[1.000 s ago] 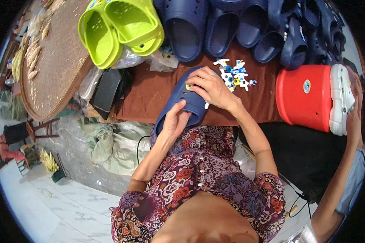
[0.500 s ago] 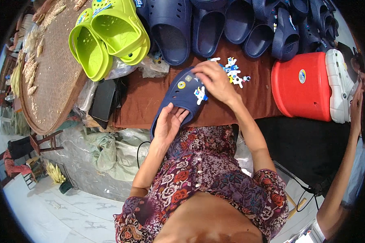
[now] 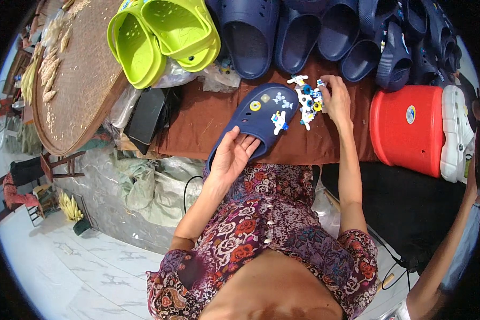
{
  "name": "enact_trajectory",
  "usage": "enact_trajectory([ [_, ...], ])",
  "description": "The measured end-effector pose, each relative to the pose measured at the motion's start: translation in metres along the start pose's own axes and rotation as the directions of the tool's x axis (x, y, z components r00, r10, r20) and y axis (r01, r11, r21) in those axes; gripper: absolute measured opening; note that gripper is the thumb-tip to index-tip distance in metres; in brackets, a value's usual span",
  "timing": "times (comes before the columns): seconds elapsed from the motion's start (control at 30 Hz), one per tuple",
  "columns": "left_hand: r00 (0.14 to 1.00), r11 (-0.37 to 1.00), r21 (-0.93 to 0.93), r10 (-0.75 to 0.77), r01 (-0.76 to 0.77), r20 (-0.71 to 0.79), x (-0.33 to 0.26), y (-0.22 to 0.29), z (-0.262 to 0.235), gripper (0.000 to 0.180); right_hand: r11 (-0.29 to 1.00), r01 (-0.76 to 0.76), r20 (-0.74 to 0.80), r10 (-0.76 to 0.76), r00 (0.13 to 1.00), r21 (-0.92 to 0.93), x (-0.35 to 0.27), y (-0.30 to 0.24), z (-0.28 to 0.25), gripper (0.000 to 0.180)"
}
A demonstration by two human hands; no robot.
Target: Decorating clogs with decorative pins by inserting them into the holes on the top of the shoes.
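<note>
A navy clog (image 3: 261, 114) lies tilted on the brown cloth in front of me. My left hand (image 3: 233, 154) grips it at the foot opening, fingers inside and thumb on the upper. On its upper sit a yellow-and-white round charm (image 3: 255, 106), a small pale square one, a pale bluish charm (image 3: 282, 100) and a white-and-blue figure charm (image 3: 279, 122). Right of the toe lies a pile of white, blue and yellow shoe charms (image 3: 306, 101). My right hand (image 3: 337, 101) is at the pile's right edge, fingertips closed on a charm there.
Several navy clogs (image 3: 298, 42) line the back, with lime-green clogs (image 3: 181, 34) at the left. A red tub (image 3: 405, 133) and a white clog (image 3: 456, 136) stand right. A woven tray (image 3: 80, 96) holds corn at left. Another person's arm (image 3: 448, 256) shows at lower right.
My right hand has moved from the clog's toe to the charm pile on the right, uncovering the pale bluish charm on the upper. My left hand keeps its grip. The view has shifted slightly.
</note>
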State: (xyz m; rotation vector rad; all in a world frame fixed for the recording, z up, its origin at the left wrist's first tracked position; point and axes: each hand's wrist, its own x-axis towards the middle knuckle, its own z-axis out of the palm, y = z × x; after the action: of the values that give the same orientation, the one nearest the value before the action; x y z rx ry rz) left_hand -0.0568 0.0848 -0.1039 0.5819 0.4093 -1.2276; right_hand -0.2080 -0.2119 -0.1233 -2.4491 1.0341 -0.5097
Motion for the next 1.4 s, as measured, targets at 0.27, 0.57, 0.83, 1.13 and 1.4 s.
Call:
enact_trajectory([
  [0.27, 1.0, 0.999, 0.027, -0.019, 0.02, -0.012, 0.0, 0.002, -0.004, 0.037, 0.997, 0.07, 0.002, -0.07, 0.998, 0.027, 0.002, -0.003, -0.003, 0.026],
  [0.57, 1.0, 1.0, 0.016, -0.018, 0.019, -0.013, -0.001, 0.003, 0.007, 0.037, 0.981, 0.184, 0.008, -0.184, 0.983, -0.067, -0.003, -0.029, -0.003, 0.022],
  [0.83, 0.999, 0.995, -0.086, -0.047, 0.046, -0.015, 0.007, 0.003, 0.016, 0.034, 0.973, 0.227, 0.003, -0.227, 0.974, 0.047, -0.006, -0.064, -0.014, 0.013],
  [1.13, 1.0, 0.998, -0.053, -0.015, 0.015, 0.002, 0.009, -0.002, 0.012, 0.039, 0.766, 0.502, 0.057, -0.568, 0.821, 0.401, -0.021, -0.137, 0.013, 0.02],
  [1.4, 0.997, 0.999, -0.037, -0.003, 0.0, -0.077, 0.008, -0.005, 0.025, 0.038, 0.692, 0.622, 0.131, -0.7, 0.702, 0.366, -0.022, -0.145, 0.016, 0.022],
])
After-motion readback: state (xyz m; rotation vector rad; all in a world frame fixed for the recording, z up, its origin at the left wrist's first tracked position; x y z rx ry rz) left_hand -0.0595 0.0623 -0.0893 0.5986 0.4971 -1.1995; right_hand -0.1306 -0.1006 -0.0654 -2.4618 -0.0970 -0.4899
